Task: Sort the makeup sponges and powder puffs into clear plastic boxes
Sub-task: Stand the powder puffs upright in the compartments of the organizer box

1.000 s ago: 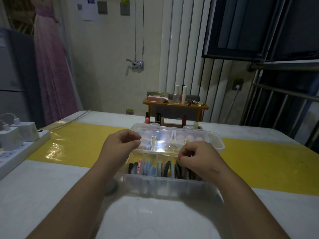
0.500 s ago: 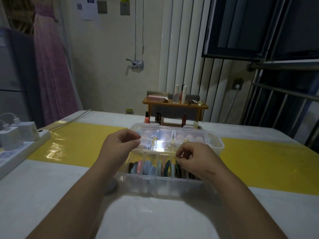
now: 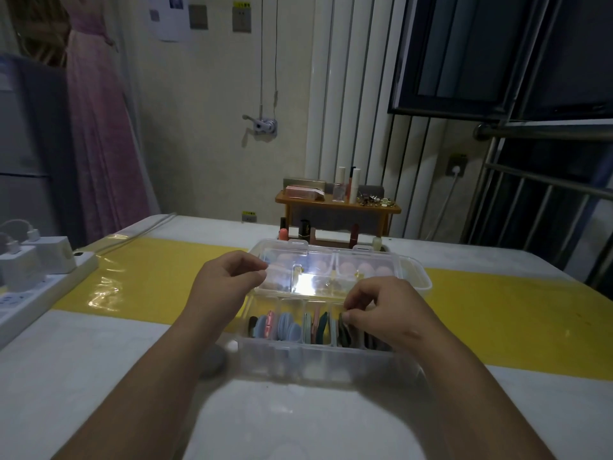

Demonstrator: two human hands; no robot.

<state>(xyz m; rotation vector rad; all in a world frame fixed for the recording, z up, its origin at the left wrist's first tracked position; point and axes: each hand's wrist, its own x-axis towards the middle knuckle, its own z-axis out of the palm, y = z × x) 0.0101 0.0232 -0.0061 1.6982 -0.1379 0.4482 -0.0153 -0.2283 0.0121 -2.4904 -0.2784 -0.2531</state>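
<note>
A clear plastic box (image 3: pixel 318 360) stands on the table in front of me, its compartments packed with upright powder puffs: blue and pink ones (image 3: pixel 282 327) on the left, green ones in the middle, dark ones (image 3: pixel 345 332) on the right. My right hand (image 3: pixel 381 310) reaches into the right compartment and pinches the dark puffs between thumb and fingertips. My left hand (image 3: pixel 229 283) pinches the left edge of a clear lid (image 3: pixel 305 280) behind the compartments. Under that lid show pink makeup sponges (image 3: pixel 365 268) in a second clear box (image 3: pixel 414 277).
A grey puff (image 3: pixel 212 360) lies on the table left of the box, under my left forearm. A power strip with chargers (image 3: pixel 33 270) sits at the left edge. A small wooden shelf (image 3: pixel 338 207) with cosmetics stands at the table's far side.
My right hand has dipped slightly lower and leftward into the right compartment onto the dark puffs. My left hand has stayed at the lid's edge.
</note>
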